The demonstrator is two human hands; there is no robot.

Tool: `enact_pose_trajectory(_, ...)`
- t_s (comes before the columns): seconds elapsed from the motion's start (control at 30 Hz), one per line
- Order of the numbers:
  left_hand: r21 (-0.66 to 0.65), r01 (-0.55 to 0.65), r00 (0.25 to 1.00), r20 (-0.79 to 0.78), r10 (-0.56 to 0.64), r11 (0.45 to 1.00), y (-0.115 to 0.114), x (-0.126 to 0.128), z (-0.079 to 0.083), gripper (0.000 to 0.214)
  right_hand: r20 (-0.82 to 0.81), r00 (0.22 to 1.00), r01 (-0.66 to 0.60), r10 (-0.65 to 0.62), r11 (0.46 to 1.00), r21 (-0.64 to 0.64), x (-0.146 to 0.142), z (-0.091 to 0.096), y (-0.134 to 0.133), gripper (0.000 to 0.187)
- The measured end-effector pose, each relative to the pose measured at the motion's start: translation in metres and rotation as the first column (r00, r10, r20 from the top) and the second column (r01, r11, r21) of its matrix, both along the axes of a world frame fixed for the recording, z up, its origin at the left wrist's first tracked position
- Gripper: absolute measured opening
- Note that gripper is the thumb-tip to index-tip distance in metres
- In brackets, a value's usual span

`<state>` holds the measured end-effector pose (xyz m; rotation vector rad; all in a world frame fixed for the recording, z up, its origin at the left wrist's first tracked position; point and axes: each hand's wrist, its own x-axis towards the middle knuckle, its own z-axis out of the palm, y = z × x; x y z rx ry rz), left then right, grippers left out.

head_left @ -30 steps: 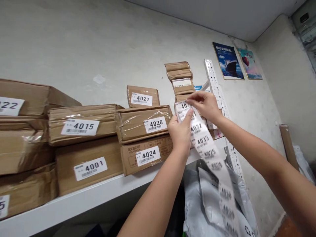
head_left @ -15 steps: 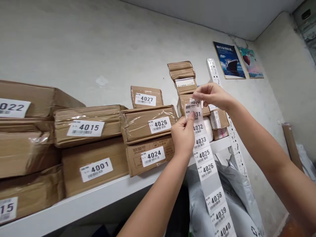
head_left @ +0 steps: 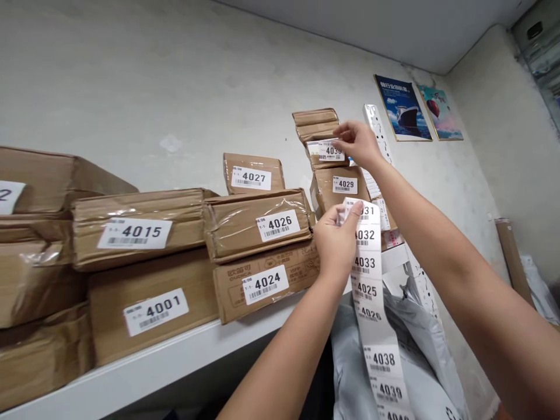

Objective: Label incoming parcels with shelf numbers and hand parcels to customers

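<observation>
My left hand (head_left: 336,236) is closed, thumb on top, around the upper end of a long strip of number labels (head_left: 366,263). The strip hangs down past the shelf edge, its top label reading 4031. Higher up, my right hand (head_left: 359,143) pinches a single label (head_left: 331,150) numbered 4030. That label lies over the front of a small brown carton (head_left: 330,162); whether it is stuck there I cannot tell. Just below stands a carton (head_left: 326,195) bearing label 4029. Another folded-looking carton (head_left: 315,121) rests on top of the stack.
Taped cartons with labels, such as 4026 (head_left: 236,233), 4027 (head_left: 254,158) and 4001 (head_left: 109,315), line the white shelf (head_left: 175,356). A perforated white post (head_left: 376,125) rises at its right end. Grey plastic bags (head_left: 422,373) sit below. Posters (head_left: 405,108) hang behind.
My right hand has pulled label 4030 off the strip and raised it to the small upper carton. The left hand with the strip has shifted slightly right and down, uncovering carton 4029.
</observation>
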<state>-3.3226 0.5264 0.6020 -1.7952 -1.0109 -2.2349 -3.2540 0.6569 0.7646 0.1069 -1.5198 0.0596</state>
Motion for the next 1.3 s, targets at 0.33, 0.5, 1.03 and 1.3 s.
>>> enact_pose_trajectory(0.33,0.305,-0.138,0.990,0.019,0.139,0.942,-0.011,-0.007,0.004,0.045,0.006,0.990,0.137,-0.140,0.973,0.184,0.022,-0.063,-0.048,0.035)
enact_pose_trajectory(0.5,0.307,-0.110,0.994,0.017,0.110,0.945,-0.011,-0.007,0.005,0.038,0.344,0.876,-0.331,0.338,0.940,-0.081,0.043,-0.127,-0.060,0.048)
enact_pose_trajectory(1.03,0.206,0.092,0.990,0.084,-0.111,0.974,-0.002,-0.012,0.028,0.030,-0.056,0.957,-0.274,0.284,0.952,0.137,0.007,-0.081,-0.060,0.020)
enact_pose_trajectory(1.3,0.244,-0.230,0.973,0.056,0.223,0.942,-0.007,-0.006,0.036,0.038,-0.156,0.969,0.182,-0.191,0.981,-0.074,-0.016,0.037,-0.045,0.006)
